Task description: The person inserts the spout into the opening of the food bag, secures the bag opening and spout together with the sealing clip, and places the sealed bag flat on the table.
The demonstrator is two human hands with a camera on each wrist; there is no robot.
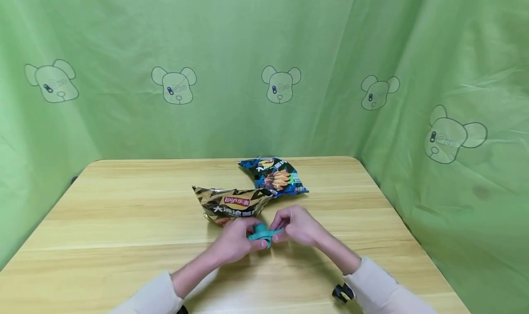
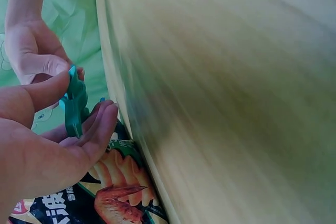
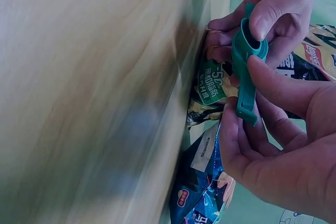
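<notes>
Both hands hold a teal plastic bag clip with a round spout [image 1: 261, 232] just above the table, in front of the chip bags. My left hand [image 1: 237, 241] pinches its spout end between thumb and fingers. At the narrow arm end, the thumb and fingers of my right hand [image 1: 300, 227] grip it. From the right wrist, the clip [image 3: 245, 66] shows its hollow round opening, with the left thumb at the rim. Right behind the left hand stands a gold and black Lay's chip bag [image 1: 231, 203], its lower part partly hidden by that hand.
A blue chip bag [image 1: 277, 175] lies farther back, just behind the gold one. The wooden table [image 1: 124, 213] is bordered by green curtains [image 1: 231, 121] at the back and sides. A small black object [image 1: 343, 293] is by the right sleeve.
</notes>
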